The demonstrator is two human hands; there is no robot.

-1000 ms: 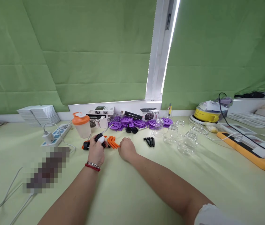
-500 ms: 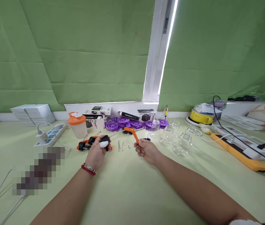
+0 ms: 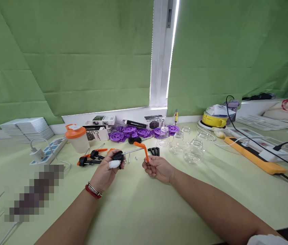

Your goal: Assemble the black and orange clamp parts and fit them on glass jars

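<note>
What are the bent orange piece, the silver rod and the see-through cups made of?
Bent orange piece: probably plastic, smooth-looking; its colour is even all over.
Silver rod: likely metal, smooth; it has a grey shine.
See-through cups: glass or clear plastic, glossy; bright glints show, but I can't tell which.

A white wrap (image 3: 114, 164) covers the thumb of the left hand (image 3: 108, 170), a silver bangle (image 3: 93, 189) and red band (image 3: 92, 193) circle that wrist, and a white sleeve (image 3: 266, 240) edges the right arm (image 3: 215, 200).
</note>
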